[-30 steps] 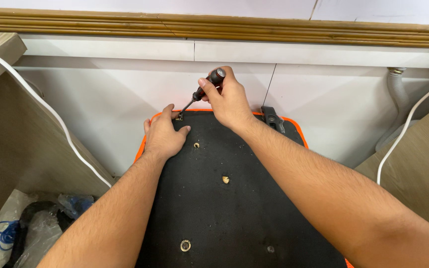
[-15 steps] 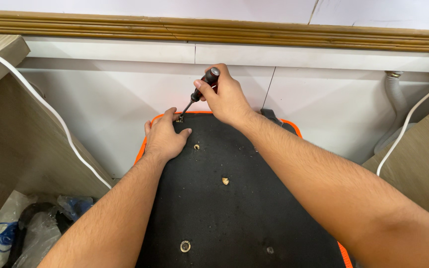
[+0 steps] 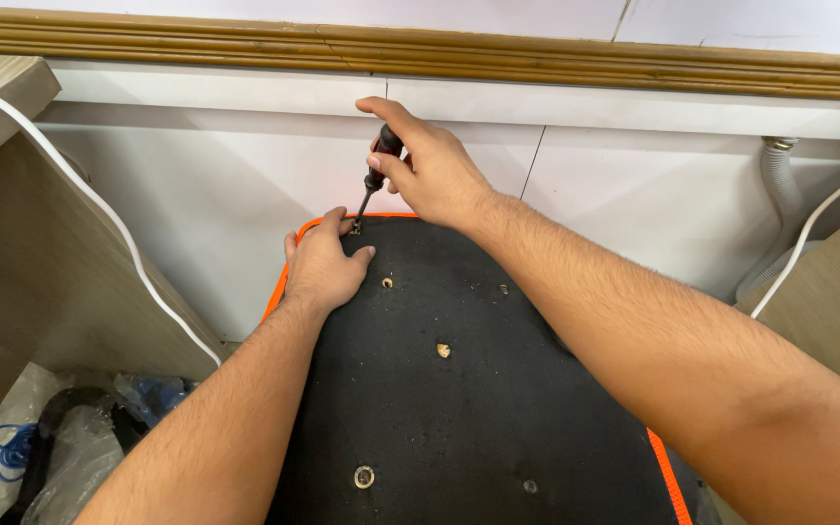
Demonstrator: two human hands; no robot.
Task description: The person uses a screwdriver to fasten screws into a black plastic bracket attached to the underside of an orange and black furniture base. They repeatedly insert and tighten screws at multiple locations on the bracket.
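A black fabric-covered panel (image 3: pixel 459 418) with an orange edge lies in front of me, its underside up, dotted with several screw holes and metal inserts. My right hand (image 3: pixel 425 165) grips a dark-handled screwdriver (image 3: pixel 377 175), its tip set at the panel's far left corner. My left hand (image 3: pixel 323 262) lies flat on the panel beside that corner, fingers touching the spot where the tip meets a screw (image 3: pixel 354 229).
A white wall with a wooden moulding (image 3: pixel 439 53) runs behind. A white cable (image 3: pixel 99 204) crosses a wooden board at left. Plastic bags and a blue cord (image 3: pixel 21 447) lie bottom left. A grey corrugated hose (image 3: pixel 780 194) and another white cable hang at right.
My right hand and the screwdriver handle have shifted slightly leftward and turned, standing the tool more upright. My left hand stays at the corner.
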